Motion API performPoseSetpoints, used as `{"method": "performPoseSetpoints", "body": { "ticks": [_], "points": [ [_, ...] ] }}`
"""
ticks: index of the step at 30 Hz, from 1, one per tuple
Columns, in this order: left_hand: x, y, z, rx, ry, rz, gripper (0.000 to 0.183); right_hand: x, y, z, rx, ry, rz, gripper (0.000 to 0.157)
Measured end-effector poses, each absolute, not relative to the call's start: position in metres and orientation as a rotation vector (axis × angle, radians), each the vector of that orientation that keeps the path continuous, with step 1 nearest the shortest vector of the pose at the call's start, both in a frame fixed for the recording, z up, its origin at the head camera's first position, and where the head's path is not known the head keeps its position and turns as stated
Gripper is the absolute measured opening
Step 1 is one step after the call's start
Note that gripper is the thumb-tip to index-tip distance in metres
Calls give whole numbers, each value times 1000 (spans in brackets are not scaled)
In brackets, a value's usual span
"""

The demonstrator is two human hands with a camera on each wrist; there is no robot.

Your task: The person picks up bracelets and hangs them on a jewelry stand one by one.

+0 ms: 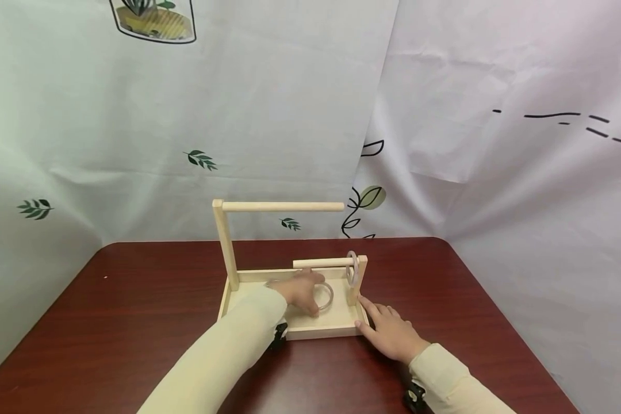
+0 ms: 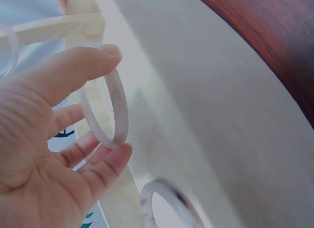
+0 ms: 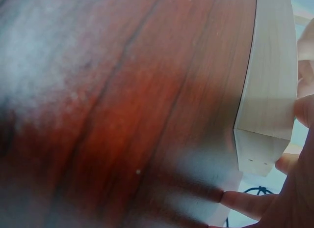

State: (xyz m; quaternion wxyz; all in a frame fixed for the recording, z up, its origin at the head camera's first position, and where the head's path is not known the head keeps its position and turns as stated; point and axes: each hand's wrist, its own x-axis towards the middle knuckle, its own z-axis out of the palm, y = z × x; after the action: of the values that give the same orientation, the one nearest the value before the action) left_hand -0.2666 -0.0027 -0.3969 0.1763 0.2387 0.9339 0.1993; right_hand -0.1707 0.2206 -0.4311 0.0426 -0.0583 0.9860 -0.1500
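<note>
My left hand [image 1: 301, 291] reaches over a pale wooden tray stand [image 1: 321, 333] and pinches a translucent whitish bangle [image 2: 118, 105] between thumb and fingertips. Below it in the left wrist view, a second bangle [image 2: 147, 203] with darker marbling lies in the tray, mostly hidden by the hand in the head view. A third bangle [image 1: 355, 270] hangs on the short lower rod [image 1: 318, 263], close to its post. With fingers spread, my right hand [image 1: 393, 335] rests against the tray's right end, the thumb on the front corner and other fingertips touching the table.
A longer bare rod [image 1: 284, 206] extends rightward from the tall left post [image 1: 225, 244], above the lower rod. The stand sits on a reddish-brown table [image 1: 134, 322]. White printed cloth [image 1: 290, 115] hangs behind and beside the table.
</note>
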Motion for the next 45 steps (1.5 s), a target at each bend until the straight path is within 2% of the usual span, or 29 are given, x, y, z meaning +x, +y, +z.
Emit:
{"method": "performPoseSetpoints", "body": {
  "ticks": [6,20,27,32,39,45],
  "points": [
    [-267,-7,-396,708,2581,771,84,-171,222,-431,-174,3011,-462,60],
    [-264,-27,-387,914,2702,909,68,-168,220,-427,-184,3005,-498,60],
    [-261,-39,-391,690,2680,1055,69,-167,220,-428,-217,3001,-544,59],
    [-260,-48,-391,699,2698,1089,63,-167,220,-429,-232,2999,-557,59],
    [-256,-66,-390,692,2675,1190,86,-167,221,-428,-229,2991,-563,60],
    [-253,-75,-387,660,2654,1241,75,-167,221,-428,-228,2993,-566,59]
  ]
}}
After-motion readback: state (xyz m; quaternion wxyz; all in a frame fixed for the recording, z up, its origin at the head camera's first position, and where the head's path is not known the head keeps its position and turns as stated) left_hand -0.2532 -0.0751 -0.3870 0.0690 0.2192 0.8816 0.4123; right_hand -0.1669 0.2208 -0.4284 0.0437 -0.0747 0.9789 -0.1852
